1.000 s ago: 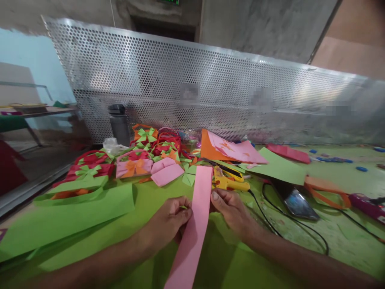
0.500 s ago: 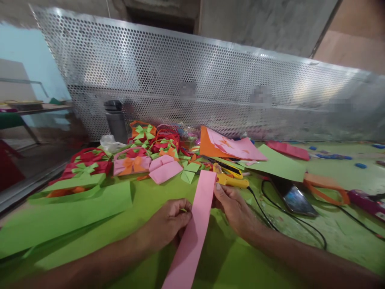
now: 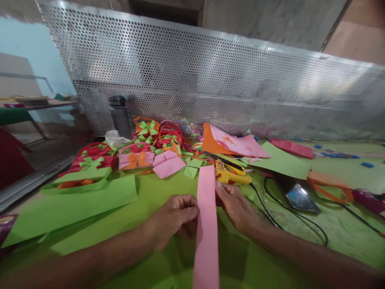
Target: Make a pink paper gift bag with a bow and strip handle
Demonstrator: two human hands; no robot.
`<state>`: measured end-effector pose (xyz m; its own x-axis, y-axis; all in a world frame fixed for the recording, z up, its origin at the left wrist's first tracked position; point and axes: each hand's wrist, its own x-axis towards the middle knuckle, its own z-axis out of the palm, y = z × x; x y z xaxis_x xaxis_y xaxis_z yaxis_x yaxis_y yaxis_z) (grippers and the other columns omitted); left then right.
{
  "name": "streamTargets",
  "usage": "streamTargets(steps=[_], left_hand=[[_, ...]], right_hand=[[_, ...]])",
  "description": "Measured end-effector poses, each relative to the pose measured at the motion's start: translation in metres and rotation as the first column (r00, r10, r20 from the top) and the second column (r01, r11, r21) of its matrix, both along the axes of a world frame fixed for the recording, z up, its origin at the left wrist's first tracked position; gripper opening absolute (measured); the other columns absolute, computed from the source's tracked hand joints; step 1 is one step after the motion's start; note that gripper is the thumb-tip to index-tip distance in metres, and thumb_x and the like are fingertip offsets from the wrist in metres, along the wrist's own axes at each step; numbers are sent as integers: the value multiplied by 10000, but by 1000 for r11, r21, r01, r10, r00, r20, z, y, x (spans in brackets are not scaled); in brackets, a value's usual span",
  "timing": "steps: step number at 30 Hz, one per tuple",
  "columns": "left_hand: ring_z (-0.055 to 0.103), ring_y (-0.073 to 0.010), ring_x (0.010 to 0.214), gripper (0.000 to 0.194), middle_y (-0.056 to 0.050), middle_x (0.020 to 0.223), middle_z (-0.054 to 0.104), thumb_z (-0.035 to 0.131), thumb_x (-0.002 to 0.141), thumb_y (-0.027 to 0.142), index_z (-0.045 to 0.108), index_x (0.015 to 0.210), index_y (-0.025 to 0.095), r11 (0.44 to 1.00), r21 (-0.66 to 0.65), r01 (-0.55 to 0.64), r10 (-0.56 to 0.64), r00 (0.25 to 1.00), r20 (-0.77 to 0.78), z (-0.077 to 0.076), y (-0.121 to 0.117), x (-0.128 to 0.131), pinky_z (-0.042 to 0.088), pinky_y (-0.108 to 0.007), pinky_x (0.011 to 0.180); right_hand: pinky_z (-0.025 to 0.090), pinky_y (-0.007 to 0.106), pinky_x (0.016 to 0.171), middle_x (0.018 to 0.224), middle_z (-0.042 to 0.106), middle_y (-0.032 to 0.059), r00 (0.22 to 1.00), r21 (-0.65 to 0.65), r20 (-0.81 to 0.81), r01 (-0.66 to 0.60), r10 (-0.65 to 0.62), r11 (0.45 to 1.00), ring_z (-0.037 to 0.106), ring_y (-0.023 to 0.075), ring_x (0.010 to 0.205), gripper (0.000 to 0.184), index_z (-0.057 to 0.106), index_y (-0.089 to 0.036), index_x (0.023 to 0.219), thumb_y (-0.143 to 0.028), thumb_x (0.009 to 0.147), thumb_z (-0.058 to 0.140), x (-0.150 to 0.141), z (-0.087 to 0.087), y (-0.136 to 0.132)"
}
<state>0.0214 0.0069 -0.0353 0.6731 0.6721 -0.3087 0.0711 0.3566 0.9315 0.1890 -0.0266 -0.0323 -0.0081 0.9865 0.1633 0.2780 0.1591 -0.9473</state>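
A long pink paper strip [image 3: 206,233] runs from the bottom edge up to the middle of the view, held above the green tabletop. My left hand [image 3: 179,214] pinches its left edge between thumb and fingers. On the opposite edge, nearer the far end, my right hand [image 3: 233,200] grips it with the thumb in front and the other fingers partly hidden. Just beyond my right hand lies a yellow glue gun [image 3: 231,176] with a black cord. Green cut paper pieces [image 3: 192,167] and a folded pink paper piece [image 3: 169,163] lie past the strip's end.
Small paper bags with bows [image 3: 136,159] cluster at the back left, near a dark bottle [image 3: 120,120]. Green paper [image 3: 99,196] lies to the left. On the right are a phone [image 3: 300,196], an orange paper loop [image 3: 329,186] and paper sheets [image 3: 285,160]. A perforated metal panel [image 3: 210,72] stands behind.
The pink strip has swung from a slant to nearly upright in view, its near end moving right. My left hand has shifted slightly right with it. The camera view has shifted slightly.
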Motion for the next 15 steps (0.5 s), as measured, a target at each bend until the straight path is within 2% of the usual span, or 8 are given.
streamTargets(steps=[3,6,9,13,15], left_hand=[[566,-103,525,275,-27,623,621,669,664,349,549,747,116,1000,-8,-9,9,1000,22,-1,-1,0,426,-178,438],[544,-84,506,257,-19,626,615,675,668,332,564,740,113,998,13,-55,55,998,26,-1,-2,0,405,-160,419],[542,-83,490,241,-20,614,617,673,674,324,576,727,110,997,32,-76,75,997,29,-1,-3,0,404,-160,412],[581,-97,483,205,-38,615,648,643,715,304,572,744,114,995,17,-103,102,992,76,-2,-3,0,418,-172,439],[610,-106,514,185,-49,637,667,628,733,286,568,777,116,987,7,-162,161,981,108,-2,-1,-1,431,-176,474]], right_hand=[[417,226,518,587,488,-29,987,-59,-160,-39,29,998,436,94,511,369,496,-184,643,-483,847,422,-2,-3,0],[412,225,539,654,548,-14,964,-66,-261,-63,43,996,470,96,555,296,567,-162,722,-455,764,573,-1,-5,0],[416,231,589,719,574,6,969,-22,-244,-53,46,998,503,109,628,293,597,-148,792,-434,733,622,0,-2,0],[388,217,548,660,531,-6,976,24,-209,-56,60,998,467,94,587,325,580,-139,737,-461,778,562,2,1,-1],[389,222,544,682,553,5,982,36,-172,-76,81,996,477,98,587,327,586,-135,776,-459,791,546,3,-1,-1]])
